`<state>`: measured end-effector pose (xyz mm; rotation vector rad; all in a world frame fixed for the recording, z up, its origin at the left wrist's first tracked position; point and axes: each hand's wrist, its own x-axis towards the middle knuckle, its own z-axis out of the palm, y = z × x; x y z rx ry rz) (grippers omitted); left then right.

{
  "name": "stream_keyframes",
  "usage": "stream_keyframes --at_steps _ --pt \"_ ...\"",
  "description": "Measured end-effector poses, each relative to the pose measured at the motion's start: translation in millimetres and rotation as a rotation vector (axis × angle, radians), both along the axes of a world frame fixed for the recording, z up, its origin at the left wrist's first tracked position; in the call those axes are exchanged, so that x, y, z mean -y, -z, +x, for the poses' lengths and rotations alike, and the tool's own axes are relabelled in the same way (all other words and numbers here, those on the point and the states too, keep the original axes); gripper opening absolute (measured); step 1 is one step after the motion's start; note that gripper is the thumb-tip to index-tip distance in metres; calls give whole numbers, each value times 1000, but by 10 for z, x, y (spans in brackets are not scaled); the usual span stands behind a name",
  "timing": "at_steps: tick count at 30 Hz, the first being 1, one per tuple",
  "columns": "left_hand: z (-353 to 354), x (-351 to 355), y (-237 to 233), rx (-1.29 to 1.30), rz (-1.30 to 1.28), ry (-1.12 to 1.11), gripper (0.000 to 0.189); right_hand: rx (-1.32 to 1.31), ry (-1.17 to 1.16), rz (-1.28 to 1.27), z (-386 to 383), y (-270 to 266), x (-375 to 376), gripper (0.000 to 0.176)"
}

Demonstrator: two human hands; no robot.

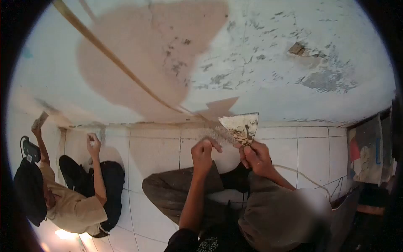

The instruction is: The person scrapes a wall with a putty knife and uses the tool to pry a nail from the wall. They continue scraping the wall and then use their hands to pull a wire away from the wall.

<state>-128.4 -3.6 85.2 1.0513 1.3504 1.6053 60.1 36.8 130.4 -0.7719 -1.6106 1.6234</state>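
My right hand (257,158) is wrapped round the handle end of a putty knife (241,127). The wide blade points up toward the wall and is smeared with pale, dark-flecked residue. My left hand (203,154) is raised to the left of the knife, fingers curled with thumb and forefinger near each other; nothing can be made out in it. Ahead, the white wall (268,92) has scraped grey patches and a chipped brown hole (297,48). Pale debris (214,135) lies on the floor tiles by the wall's foot.
At the left a seated person (75,210) in a cap holds a scraper (40,122) against the wall. A cable (121,65) runs diagonally in front of the wall. A thin cord (302,174) lies on the tiles. Plastic bins (365,155) stand at the right.
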Motion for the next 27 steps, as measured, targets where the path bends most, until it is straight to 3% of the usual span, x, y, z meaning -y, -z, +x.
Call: stream_keyframes --at_steps 3,8,20,27 --pt "-12 -48 -285 99 160 7 38 -115 -153 -118 96 -263 -37 44" --pt "-92 1 -230 224 188 53 35 68 -313 -208 271 -311 -114 41" --pt "-51 -56 -284 288 210 212 42 37 -225 -402 250 -269 -41 39" --pt "-61 -42 -291 285 191 255 44 34 -245 -379 302 -220 -54 41"
